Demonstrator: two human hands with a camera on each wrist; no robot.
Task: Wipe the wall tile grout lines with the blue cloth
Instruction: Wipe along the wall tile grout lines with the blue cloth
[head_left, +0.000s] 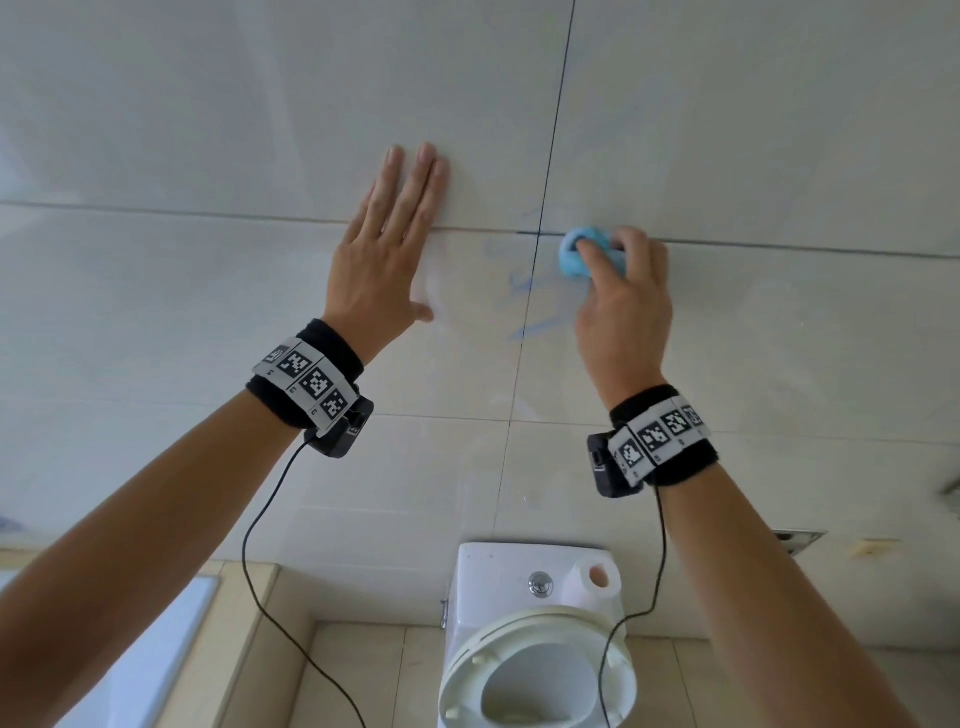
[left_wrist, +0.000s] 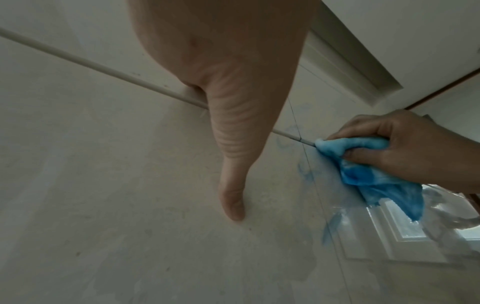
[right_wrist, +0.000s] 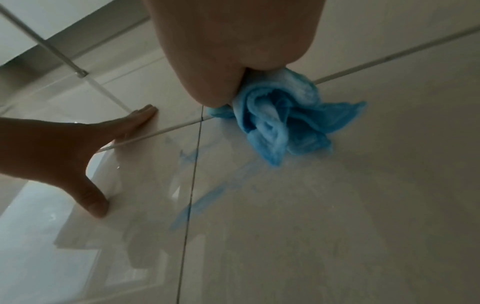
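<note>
My right hand (head_left: 621, 291) grips the bunched blue cloth (head_left: 574, 257) and presses it on the horizontal grout line (head_left: 779, 245), just right of where it crosses the vertical grout line (head_left: 553, 130). In the right wrist view the blue cloth (right_wrist: 280, 123) hangs in folds below my palm. The left wrist view shows the cloth (left_wrist: 363, 164) held by my right hand (left_wrist: 405, 152). My left hand (head_left: 389, 244) lies flat on the wall tile with straight fingers, left of the crossing. Blue smears (head_left: 535, 327) mark the tile by the vertical line.
A white toilet (head_left: 535, 639) with its seat raised stands below against the wall. A paper roll (head_left: 595, 579) rests on its tank. Black cables (head_left: 270, 545) hang from both wrist bands. A floor drain (head_left: 797, 538) lies at the right.
</note>
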